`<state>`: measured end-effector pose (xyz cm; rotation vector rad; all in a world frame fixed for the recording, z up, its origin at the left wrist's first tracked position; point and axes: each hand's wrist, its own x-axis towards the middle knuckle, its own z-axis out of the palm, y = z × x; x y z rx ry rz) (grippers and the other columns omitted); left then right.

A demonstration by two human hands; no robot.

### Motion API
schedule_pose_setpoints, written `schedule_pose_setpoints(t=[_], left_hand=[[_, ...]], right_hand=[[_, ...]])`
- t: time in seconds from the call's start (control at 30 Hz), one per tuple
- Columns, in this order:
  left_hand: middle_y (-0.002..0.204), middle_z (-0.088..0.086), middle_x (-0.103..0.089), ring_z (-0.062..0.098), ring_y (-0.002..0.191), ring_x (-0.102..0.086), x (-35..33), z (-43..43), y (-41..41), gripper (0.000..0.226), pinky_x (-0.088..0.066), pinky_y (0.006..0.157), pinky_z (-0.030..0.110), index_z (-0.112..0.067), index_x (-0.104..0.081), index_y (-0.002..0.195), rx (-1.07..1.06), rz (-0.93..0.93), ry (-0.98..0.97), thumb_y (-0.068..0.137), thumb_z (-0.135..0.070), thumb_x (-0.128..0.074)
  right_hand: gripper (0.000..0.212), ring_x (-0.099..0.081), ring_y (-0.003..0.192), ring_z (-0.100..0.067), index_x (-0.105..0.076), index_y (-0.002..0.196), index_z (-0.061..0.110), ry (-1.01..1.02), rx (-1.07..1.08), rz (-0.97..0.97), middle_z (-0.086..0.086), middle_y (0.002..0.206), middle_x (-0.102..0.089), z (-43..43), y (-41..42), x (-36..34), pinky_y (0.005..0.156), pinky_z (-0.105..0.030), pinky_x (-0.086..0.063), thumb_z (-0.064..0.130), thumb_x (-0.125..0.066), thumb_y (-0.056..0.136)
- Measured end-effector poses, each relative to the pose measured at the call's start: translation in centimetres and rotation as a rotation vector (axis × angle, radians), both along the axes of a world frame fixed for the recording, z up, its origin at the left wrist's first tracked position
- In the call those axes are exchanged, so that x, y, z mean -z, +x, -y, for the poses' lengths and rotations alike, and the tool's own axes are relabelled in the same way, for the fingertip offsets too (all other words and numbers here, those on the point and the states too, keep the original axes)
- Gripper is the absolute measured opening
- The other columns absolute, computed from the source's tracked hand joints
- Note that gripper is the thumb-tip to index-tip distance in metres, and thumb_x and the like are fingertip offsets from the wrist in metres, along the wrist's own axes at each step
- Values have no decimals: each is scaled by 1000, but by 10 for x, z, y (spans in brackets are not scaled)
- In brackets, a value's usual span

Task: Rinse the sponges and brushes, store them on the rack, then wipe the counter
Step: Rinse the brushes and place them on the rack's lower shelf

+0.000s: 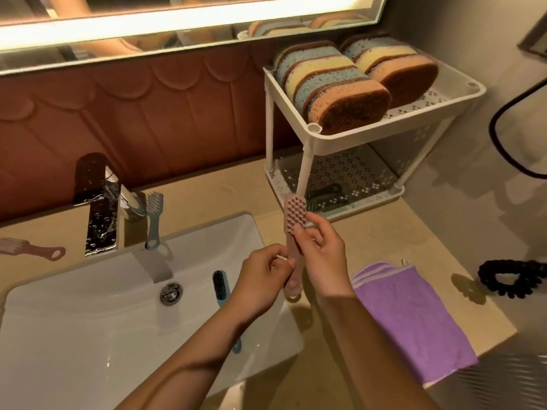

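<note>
Brush [293,220], pink, bristles tufted, upright

One wide-angle view, worn on the head, looks forward and down from close above the sink [74,335] at lower left; mirror [266,13] across the top, rack [306,167] upper right.

sink [88,335] set in left part of counter [384,232], faucet [97,208] behind it. faucet-side brush [153,220] just right of faucet; edge brush [29,250] at counter's left edge; sink brush [222,288] in sink by its right wall. rack [396,119] at back right: sponges [340,84] on top shelf, shelf brush [324,192] on bottom. cloth [414,315] at front edge, right of sink. held brush [294,214] before rack, in left hand [263,279] and right hand [322,255].
</note>
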<state>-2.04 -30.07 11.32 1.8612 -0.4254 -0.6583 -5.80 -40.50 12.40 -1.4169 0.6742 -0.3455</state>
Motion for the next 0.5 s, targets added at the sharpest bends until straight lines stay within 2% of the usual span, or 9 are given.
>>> schedule_pose_setpoints(t=[0.1,0.2,0.27,0.33,0.43,0.5], left_hand=[[73,-1,-68,7,68,-62,4,5,4,17,-44,59,15,-22,-64,78,28,12,54,91,-16,-54],[81,1,-65,14,78,-60,3,14,17,11,-43,65,22,-23,-62,81,7,5,65,89,-18,-58],[85,3,-61,14,79,-57,0,22,30,2,-45,74,28,-17,-61,89,-22,-9,42,89,-17,-59],[96,4,-58,16,86,-55,-5,35,42,15,-47,82,31,-12,-58,102,-59,17,42,89,-18,-60],[110,1,-54,17,101,-52,-12,56,56,32,-45,86,30,-13,-52,116,-163,121,18,87,-19,-63],[109,-2,-54,13,100,-51,-13,71,63,32,-44,83,24,-16,-52,114,-189,198,-51,85,-18,-66]], right_hand=[[30,-63,81,1,-50,124,23,8,15,10,9,91,-65,16,-4,-2,69,-12,-52,17,-51,95],[33,-62,92,-15,-48,130,24,7,48,-36,3,103,-63,37,-5,-1,72,-23,-53,18,-44,98],[34,-58,100,-16,-50,132,21,-13,59,-82,0,113,-60,54,-2,6,74,-19,-50,16,-42,98],[33,-56,102,-13,-53,129,17,-106,33,-136,-1,116,-59,71,5,16,71,-12,-46,15,-43,98],[28,-56,94,-16,-54,123,14,-225,-10,-240,-3,103,-61,96,23,33,72,-21,-44,16,-48,96],[21,-56,90,-20,-57,113,10,-318,-22,-291,1,86,-60,114,41,40,75,-26,-41,16,-52,93]])
